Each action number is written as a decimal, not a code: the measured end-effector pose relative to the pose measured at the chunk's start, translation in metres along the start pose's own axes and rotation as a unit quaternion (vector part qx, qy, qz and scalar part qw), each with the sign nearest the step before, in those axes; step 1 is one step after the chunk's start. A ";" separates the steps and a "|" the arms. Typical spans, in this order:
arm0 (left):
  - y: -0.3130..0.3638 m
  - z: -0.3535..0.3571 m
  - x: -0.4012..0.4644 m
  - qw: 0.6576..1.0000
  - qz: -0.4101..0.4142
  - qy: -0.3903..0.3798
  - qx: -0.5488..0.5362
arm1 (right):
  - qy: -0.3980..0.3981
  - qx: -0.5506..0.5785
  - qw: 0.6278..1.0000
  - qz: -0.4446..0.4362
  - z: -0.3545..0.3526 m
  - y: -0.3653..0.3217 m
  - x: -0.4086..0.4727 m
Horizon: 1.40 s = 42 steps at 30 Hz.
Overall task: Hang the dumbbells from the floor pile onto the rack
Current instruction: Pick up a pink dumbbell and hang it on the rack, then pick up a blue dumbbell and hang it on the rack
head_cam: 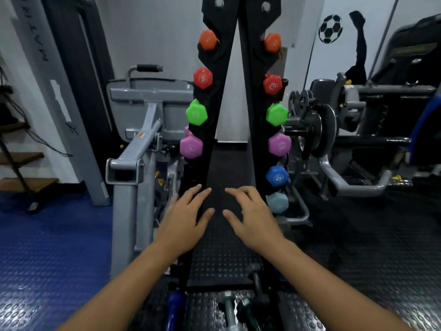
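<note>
Floor dumbbells [228,306] below half-filled rack [255,130]

Rack [248,130], centre frame: black metal uprights, matt. Hung dumbbells, e.g. red head [203,78] and green head [276,114]: smooth coated finish, slight sheen, looks like vinyl or neoprene. Floor mat [393,247], lower right: black rubber, studded, faint gloss. Blue floor [47,247], lower left: same raised-stud texture, shinier. Machine frame [126,192], left: grey painted metal, semi-gloss. Steps [23,182], far left: brown wood. Weight plate [322,130], right: dark metal, dull.
</note>
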State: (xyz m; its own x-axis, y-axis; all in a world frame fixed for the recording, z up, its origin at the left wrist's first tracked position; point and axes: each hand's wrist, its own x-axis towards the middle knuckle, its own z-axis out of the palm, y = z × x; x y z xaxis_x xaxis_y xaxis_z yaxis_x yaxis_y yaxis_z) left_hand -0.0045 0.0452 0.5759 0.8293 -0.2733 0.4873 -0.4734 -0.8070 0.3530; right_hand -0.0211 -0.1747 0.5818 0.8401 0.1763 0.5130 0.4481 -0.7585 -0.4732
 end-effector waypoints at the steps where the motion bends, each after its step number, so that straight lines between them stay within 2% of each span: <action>1: 0.005 0.004 -0.007 1.000 0.006 -0.007 0.011 | -0.001 0.000 1.000 0.004 0.000 0.002 -0.008; 9: 0.031 0.016 -0.025 0.998 0.024 -0.048 0.016 | -0.005 0.007 0.999 0.039 -0.009 0.014 -0.047; 14: 0.031 0.037 -0.043 0.996 0.001 -0.088 -0.005 | -0.030 0.002 0.995 0.090 -0.005 0.027 -0.072; 23: -0.012 0.105 -0.096 0.976 -0.089 -0.199 -0.020 | -0.123 0.025 0.977 0.171 0.039 0.064 -0.119; 31: -0.061 0.176 -0.135 0.940 -0.225 -0.252 -0.053 | -0.222 0.016 0.957 0.185 0.112 0.094 -0.131; 35: -0.081 0.215 -0.163 0.906 -0.258 -0.334 -0.026 | -0.304 -0.011 0.933 0.192 0.170 0.110 -0.145; 39: -0.103 0.258 -0.209 0.868 -0.310 -0.388 -0.013 | -0.424 -0.062 0.883 0.190 0.230 0.128 -0.179; 42: -0.114 0.287 -0.232 0.850 -0.326 -0.413 -0.015 | -0.474 -0.072 0.852 0.209 0.266 0.142 -0.202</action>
State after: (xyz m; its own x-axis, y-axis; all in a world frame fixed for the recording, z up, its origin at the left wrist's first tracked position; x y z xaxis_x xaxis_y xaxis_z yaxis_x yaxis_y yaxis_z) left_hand -0.0580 0.0503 0.1932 0.8378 -0.0578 -0.5429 0.1689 -0.9182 0.3584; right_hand -0.0455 -0.1513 0.2206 0.8177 0.2465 -0.5202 0.0635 -0.9368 -0.3440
